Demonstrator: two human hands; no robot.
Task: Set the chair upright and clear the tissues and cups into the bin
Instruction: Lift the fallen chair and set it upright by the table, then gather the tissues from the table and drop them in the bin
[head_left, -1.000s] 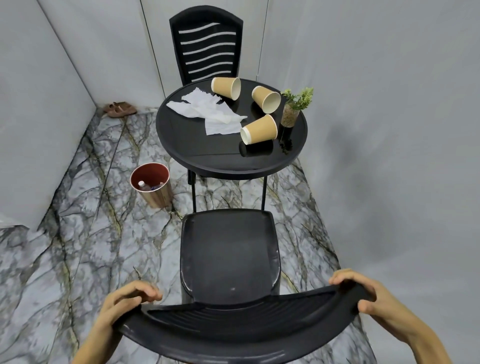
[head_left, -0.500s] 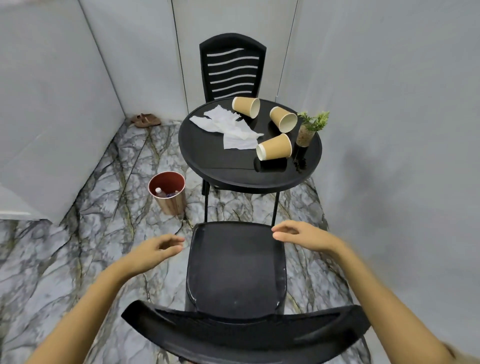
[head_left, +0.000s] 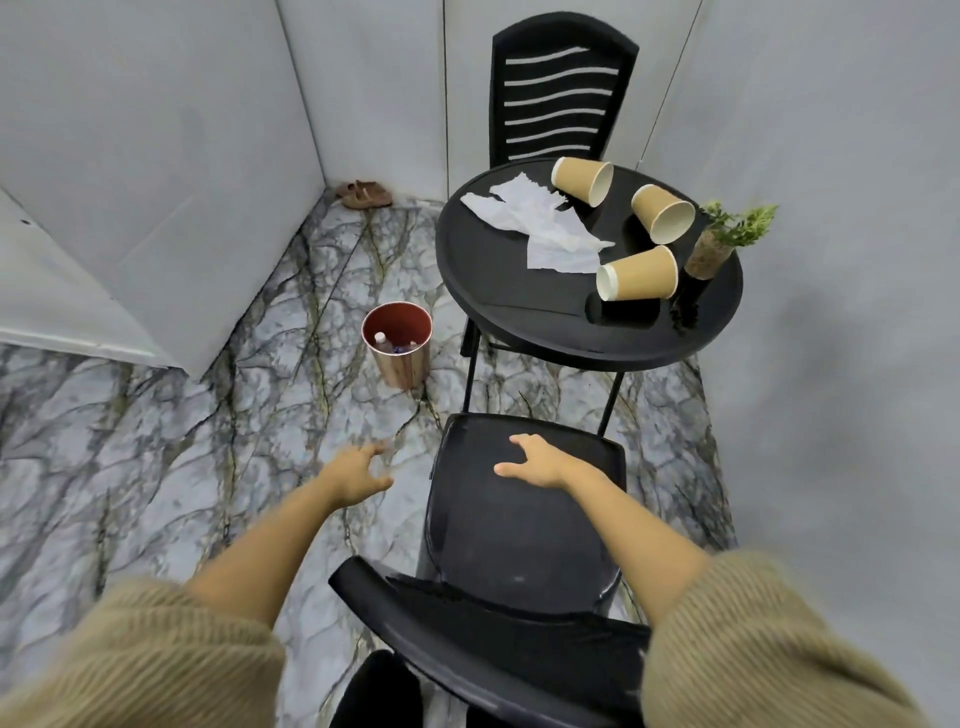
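Two hands reach out ahead of you, both empty: your left hand (head_left: 358, 470) hangs over the marble floor (head_left: 156, 467) with its fingers spread and loosely curled, gripping nothing, and your right hand (head_left: 537, 460) is above the seat of the near chair (head_left: 519, 535), palm down, fingers splayed wide; whether it touches the seat you cannot tell from this view. That chair stands upright right in front of you, its curved backrest closest to you and its seat pointing toward the round black table (head_left: 519, 322). On the tabletop lie the crumpled white tissues (head_left: 540, 226) toward the left side, and three paper cups, all tipped on their sides: the far cup (head_left: 582, 181) just beside the tissues, the middle cup (head_left: 664, 214) near the small potted plant (head_left: 724, 241), and the near cup (head_left: 638, 274) next to the tissues' lower edge. The bin (head_left: 399, 345) stands on the floor left of the table, well apart from your hands, with a bottle visible inside. A second chair (head_left: 558, 93) stands behind the table by the wall, and a pair of brown shoes (head_left: 362, 194) sits in the corner.
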